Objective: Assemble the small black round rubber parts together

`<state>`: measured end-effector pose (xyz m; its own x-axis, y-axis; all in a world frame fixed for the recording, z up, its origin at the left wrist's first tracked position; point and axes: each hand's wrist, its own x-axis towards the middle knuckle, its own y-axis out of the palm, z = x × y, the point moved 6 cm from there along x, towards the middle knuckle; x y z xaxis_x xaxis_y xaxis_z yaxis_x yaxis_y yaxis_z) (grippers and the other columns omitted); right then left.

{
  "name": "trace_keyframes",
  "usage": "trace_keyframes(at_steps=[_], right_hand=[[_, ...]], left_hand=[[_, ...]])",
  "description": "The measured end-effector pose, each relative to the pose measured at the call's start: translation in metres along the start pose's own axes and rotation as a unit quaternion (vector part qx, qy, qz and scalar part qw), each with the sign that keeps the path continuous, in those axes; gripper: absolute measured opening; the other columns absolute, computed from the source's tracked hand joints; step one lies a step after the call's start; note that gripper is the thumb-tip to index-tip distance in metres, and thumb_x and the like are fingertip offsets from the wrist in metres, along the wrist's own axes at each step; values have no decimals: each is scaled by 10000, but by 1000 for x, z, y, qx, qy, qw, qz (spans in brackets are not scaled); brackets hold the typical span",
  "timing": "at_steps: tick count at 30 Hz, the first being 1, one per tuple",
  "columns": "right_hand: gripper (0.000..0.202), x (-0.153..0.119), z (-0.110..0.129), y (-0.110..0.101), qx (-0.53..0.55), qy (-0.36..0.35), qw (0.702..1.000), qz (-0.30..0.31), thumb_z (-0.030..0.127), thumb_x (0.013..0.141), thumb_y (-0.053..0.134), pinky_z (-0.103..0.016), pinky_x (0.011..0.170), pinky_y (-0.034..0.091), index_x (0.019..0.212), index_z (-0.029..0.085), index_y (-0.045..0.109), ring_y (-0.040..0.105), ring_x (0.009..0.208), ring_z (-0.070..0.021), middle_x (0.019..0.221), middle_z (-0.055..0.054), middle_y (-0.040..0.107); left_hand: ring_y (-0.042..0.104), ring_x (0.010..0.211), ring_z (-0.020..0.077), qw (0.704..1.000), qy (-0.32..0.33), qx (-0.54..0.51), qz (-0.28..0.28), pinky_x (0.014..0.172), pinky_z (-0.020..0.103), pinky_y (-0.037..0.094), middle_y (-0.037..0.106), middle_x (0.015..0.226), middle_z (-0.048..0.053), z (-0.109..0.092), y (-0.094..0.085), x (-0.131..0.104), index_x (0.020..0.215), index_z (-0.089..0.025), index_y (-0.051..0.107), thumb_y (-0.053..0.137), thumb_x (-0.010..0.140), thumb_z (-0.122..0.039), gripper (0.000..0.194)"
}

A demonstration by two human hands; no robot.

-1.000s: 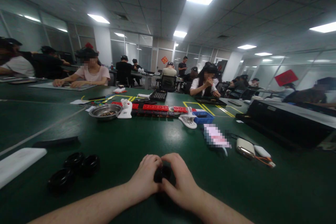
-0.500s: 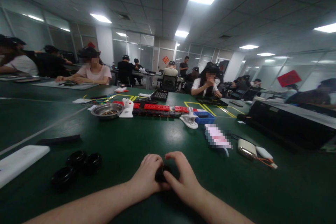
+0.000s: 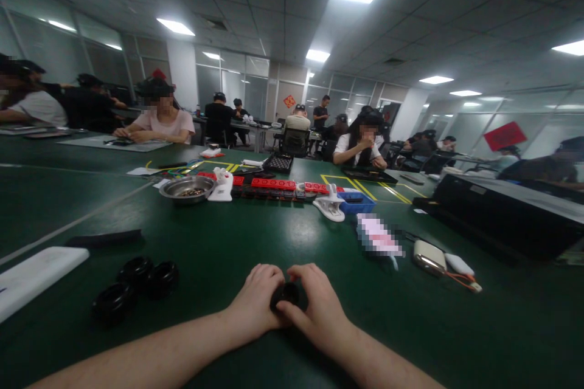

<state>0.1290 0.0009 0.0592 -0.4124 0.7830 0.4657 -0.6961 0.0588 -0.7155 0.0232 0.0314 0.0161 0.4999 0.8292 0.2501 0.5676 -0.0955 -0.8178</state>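
Observation:
Between my two hands, low over the green table, is a round black ring-shaped part (image 3: 287,295), partly covered by fingers. My left hand (image 3: 259,293) is closed around its left side. My right hand (image 3: 319,301) curves round the other side, thumb pressed against the near edge and fingers bent over the far edge. Three glossy black rings (image 3: 115,301) of similar look lie together on the table, left of my hands. Whether the held part is the same kind, I cannot tell.
A white slab (image 3: 41,279) and a black strip (image 3: 104,237) lie at left. Farther off stand a metal bowl (image 3: 188,190), white clips (image 3: 329,203), a red strip (image 3: 274,183) and a blue tray (image 3: 356,203). A power bank (image 3: 429,257) lies right, before a black box (image 3: 502,216). Several people sit beyond.
My right thumb has shifted slightly left and down along the black part, whose round opening shows more. The view has moved a little; both hands stay around the part.

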Motion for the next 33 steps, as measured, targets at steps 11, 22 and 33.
trace_keyframes(at_steps=[11,22,33], right_hand=[[408,-1,-5,1,11,34,999,-13,142,646,580,-405,812,412,1038,172,469,504,910,-240,977,-81,546],[505,0,-2,3,26,14,999,16,95,628,534,-419,887,377,1116,180,437,470,1019,-249,1084,-91,520],[513,-1,1,3,55,-10,998,22,60,614,527,-377,872,398,1108,167,438,487,987,-224,1071,-85,523]], left_hand=[[470,895,242,1000,-6,4,-5,826,365,374,518,928,38,2,2,0,816,-186,551,674,573,-272,286],[475,903,246,1000,-7,4,-2,859,378,362,528,927,43,-2,-2,0,829,-183,557,679,569,-258,296],[475,909,254,1000,-8,0,1,850,390,367,523,936,47,1,0,0,865,-183,551,667,576,-271,324]])
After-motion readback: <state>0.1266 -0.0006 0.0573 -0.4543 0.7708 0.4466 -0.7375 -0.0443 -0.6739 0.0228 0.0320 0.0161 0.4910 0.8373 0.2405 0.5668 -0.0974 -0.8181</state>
